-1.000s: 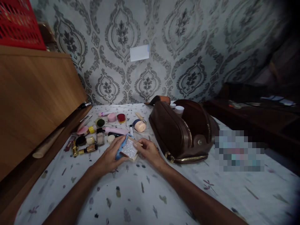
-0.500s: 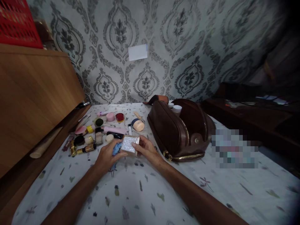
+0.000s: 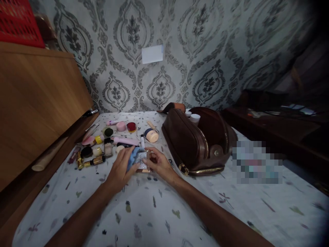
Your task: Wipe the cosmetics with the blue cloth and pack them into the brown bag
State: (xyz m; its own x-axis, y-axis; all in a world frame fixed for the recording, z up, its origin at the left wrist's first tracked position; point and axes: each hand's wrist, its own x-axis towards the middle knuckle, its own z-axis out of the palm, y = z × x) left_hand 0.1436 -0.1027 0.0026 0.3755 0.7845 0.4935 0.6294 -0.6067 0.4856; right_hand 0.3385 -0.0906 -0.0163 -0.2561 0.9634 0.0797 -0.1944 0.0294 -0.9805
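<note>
"What's the biggest thing around those hands?"

"The patterned wall [image 3: 174,34], beyond the grip. Below and all around the grip spreads the printed sheet [image 3: 146,209]."

"And next down in size?"

"A wooden cabinet [image 3: 38,96], well off to the left of the grip. Then the brown bag [image 3: 181,137], to the right of the grip and a bit beyond it, its top open and a white-lidded jar [image 3: 195,118] showing inside."

"What about the hands?"

"Both are closed on one thing. The left hand [image 3: 120,169] clasps the glittery case [image 3: 142,161] from its left, thumb near the lower edge, with a blue cloth [image 3: 132,159] bunched between fingers and case (whether the cloth wraps underneath, I can't tell). The right hand [image 3: 160,166] has the case clamped at its right side, thumb on the shiny face."

"So where is the case exactly?"

"Between the two hands, above the sheet, its sparkly face showing."

"Any smaller bits?"

"A pink tube [image 3: 125,141] lies just past the left hand. A peach jar [image 3: 152,136] sits beyond the case, and a red jar [image 3: 131,127] and a pink jar [image 3: 121,126] side by side farther out. A gold-and-black tube [image 3: 94,161] lies left of the left hand."
</note>
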